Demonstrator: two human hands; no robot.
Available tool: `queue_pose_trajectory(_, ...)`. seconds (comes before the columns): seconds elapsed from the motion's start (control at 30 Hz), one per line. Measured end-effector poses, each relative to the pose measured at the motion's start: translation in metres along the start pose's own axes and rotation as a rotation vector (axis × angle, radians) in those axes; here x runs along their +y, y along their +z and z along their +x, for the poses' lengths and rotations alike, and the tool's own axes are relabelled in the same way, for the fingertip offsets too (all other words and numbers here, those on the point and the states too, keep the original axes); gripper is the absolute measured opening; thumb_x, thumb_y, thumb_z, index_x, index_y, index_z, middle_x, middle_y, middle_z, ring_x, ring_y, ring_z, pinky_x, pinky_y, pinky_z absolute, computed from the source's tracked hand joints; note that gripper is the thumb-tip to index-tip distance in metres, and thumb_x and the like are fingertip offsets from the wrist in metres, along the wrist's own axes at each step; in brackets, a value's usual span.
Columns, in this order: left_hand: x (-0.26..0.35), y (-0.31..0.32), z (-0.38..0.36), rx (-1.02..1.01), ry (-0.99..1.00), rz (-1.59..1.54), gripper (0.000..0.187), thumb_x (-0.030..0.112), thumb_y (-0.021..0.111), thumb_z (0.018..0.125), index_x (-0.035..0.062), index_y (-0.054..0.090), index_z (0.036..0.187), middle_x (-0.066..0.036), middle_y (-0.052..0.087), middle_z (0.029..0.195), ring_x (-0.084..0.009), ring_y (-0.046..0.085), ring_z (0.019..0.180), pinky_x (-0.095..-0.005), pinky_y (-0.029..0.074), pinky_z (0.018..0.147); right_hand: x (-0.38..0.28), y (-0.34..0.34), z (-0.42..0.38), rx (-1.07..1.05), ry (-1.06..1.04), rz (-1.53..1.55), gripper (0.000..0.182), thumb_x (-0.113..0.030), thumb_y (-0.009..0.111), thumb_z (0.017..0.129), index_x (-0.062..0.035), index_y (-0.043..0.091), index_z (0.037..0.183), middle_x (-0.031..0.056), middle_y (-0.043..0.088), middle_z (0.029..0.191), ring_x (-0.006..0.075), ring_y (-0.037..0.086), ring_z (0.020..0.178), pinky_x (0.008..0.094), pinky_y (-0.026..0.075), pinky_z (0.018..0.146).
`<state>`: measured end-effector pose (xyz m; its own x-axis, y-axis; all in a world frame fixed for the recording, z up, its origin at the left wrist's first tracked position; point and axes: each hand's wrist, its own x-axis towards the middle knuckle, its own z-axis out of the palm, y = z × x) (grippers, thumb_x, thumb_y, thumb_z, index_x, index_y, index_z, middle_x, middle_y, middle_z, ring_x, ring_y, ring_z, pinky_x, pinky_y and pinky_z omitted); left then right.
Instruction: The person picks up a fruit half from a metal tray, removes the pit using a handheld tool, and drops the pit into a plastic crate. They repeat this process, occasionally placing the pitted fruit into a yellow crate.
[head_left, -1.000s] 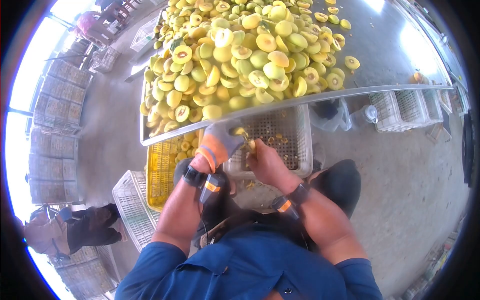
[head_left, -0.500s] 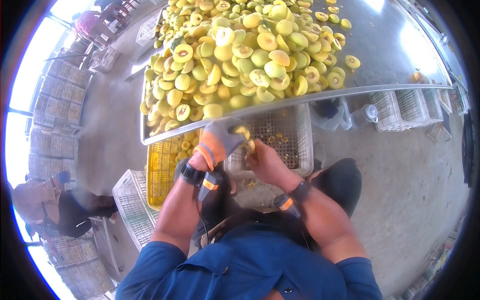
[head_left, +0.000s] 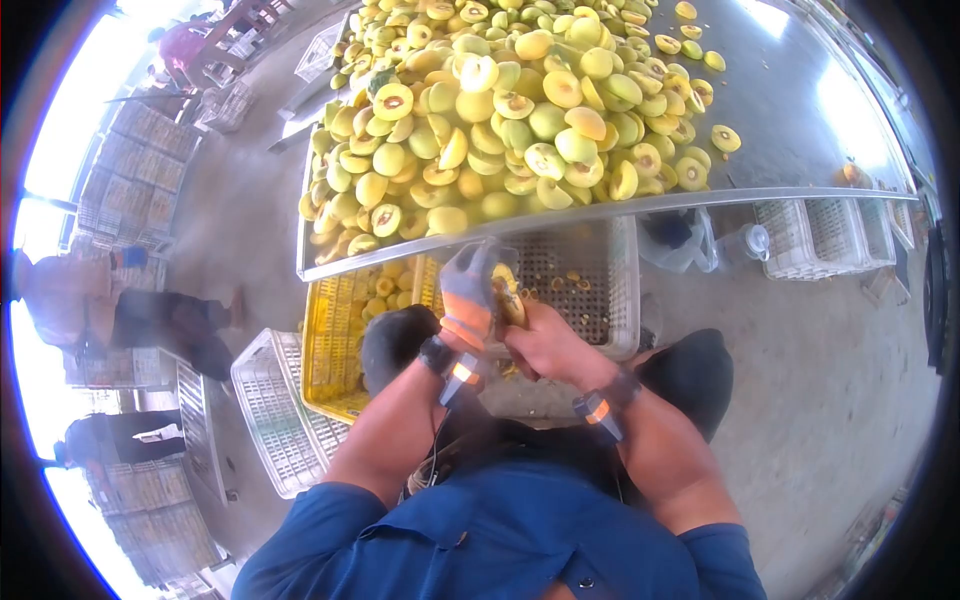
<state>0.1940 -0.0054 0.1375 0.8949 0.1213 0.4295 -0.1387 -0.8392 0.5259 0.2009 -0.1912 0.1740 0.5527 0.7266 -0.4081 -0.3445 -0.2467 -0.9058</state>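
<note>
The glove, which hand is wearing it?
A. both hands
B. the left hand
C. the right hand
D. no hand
B: the grey and orange glove covers the left hand only, while the right hand beside it is bare; both are at a yellow fruit half over the white crate.

A metal bench [head_left: 800,110] stood above the fingers, heaped with halved yellow fruit [head_left: 500,110]. Just behind the fingers sat a white perforated crate [head_left: 590,270], and to their left a yellow crate [head_left: 335,340] holding fruit halves beside an empty white crate [head_left: 275,410]. Far left, two people [head_left: 110,310] worked near stacked crates [head_left: 130,160].
</note>
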Motion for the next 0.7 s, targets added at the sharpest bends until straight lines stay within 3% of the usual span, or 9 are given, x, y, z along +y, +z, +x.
queue_pose_trajectory(0.2,-0.018,0.009,-0.004,-0.089,0.057,-0.066,0.060,0.003,0.076,0.072,0.0028,0.071,0.131,-0.022,0.073,0.124,-0.0452,0.069,0.113,-0.0498,0.057,0.100,0.029,0.018,0.010,0.209,-0.363,-0.051,0.018,-0.013,0.060,0.096,0.0009,0.061,0.108,0.0133,0.062,0.065,0.0231,0.060,0.048,0.0413,0.046,0.049)
queue_pose_trajectory(0.27,-0.022,0.013,-0.008,-0.083,0.071,-0.074,0.063,0.003,0.077,0.069,0.0045,0.071,0.131,-0.022,0.073,0.124,-0.0462,0.068,0.113,-0.0512,0.057,0.100,0.009,0.010,-0.005,0.005,-0.042,0.215,0.016,-0.012,0.059,0.098,-0.0003,0.061,0.109,0.0119,0.062,0.066,0.0215,0.060,0.047,0.0397,0.045,0.046)
queue_pose_trajectory(0.3,-0.026,0.017,-0.006,-0.080,0.114,-0.082,0.062,0.003,0.076,0.068,0.0045,0.072,0.129,-0.023,0.073,0.122,-0.0476,0.069,0.111,-0.0516,0.058,0.097,0.023,0.008,0.005,0.120,-0.306,-0.002,0.015,-0.011,0.059,0.099,-0.0009,0.061,0.109,0.0110,0.062,0.067,0.0200,0.059,0.047,0.0386,0.044,0.045)
queue_pose_trajectory(0.33,-0.009,0.015,-0.003,-0.113,-0.094,-0.258,0.043,0.009,0.076,0.078,0.0038,0.073,0.120,-0.022,0.074,0.114,-0.0436,0.070,0.104,-0.0492,0.057,0.092,0.047,0.008,0.021,0.233,-0.573,-0.208,0.013,-0.010,0.058,0.100,-0.0015,0.060,0.109,0.0101,0.062,0.068,0.0185,0.059,0.046,0.0376,0.042,0.043)
queue_pose_trajectory(0.4,0.026,0.010,0.004,-0.051,-0.534,-0.633,0.020,0.021,0.076,0.098,0.0022,0.076,0.103,-0.020,0.076,0.097,-0.0355,0.072,0.088,-0.0443,0.056,0.080,0.053,0.018,0.025,0.273,-0.575,-0.203,0.010,-0.009,0.057,0.101,-0.0027,0.059,0.108,0.0082,0.060,0.069,0.0164,0.057,0.046,0.0359,0.041,0.041)
queue_pose_trajectory(0.47,0.031,0.009,0.009,-0.053,-0.524,-0.648,0.023,0.024,0.075,0.100,0.0005,0.075,0.102,-0.020,0.077,0.091,-0.0318,0.069,0.078,-0.0431,0.055,0.077,0.018,0.023,-0.004,0.109,-0.009,0.151,0.007,-0.008,0.055,0.102,-0.0038,0.058,0.108,0.0061,0.057,0.069,0.0155,0.054,0.046,0.0347,0.041,0.041)
queue_pose_trajectory(0.57,0.019,0.003,0.018,-0.150,-0.669,-0.992,0.020,0.012,0.076,0.095,0.0037,0.077,0.113,-0.016,0.079,0.102,-0.0323,0.073,0.086,-0.0388,0.058,0.081,0.009,0.021,-0.005,0.039,0.115,0.510,0.006,-0.009,0.056,0.103,-0.0052,0.056,0.108,0.0023,0.051,0.067,0.0143,0.048,0.044,0.0333,0.039,0.040)
queue_pose_trajectory(0.67,-0.016,0.027,-0.004,-0.148,0.014,-0.470,0.049,0.004,0.079,0.083,0.0073,0.073,0.131,-0.017,0.074,0.128,-0.0309,0.071,0.115,-0.0411,0.057,0.101,0.003,0.033,-0.006,0.013,0.124,0.530,0.005,-0.008,0.055,0.105,-0.0063,0.055,0.110,0.0001,0.048,0.067,0.0137,0.045,0.043,0.0321,0.038,0.040)
queue_pose_trajectory(0.7,-0.030,0.032,-0.008,-0.187,0.063,-0.339,0.061,0.003,0.081,0.076,0.0095,0.070,0.136,-0.018,0.070,0.134,-0.0364,0.068,0.122,-0.0440,0.055,0.107,0.003,0.036,-0.007,0.026,0.120,0.511,0.005,-0.008,0.055,0.106,-0.0062,0.055,0.110,0.0003,0.049,0.067,0.0138,0.045,0.043,0.0322,0.038,0.040)
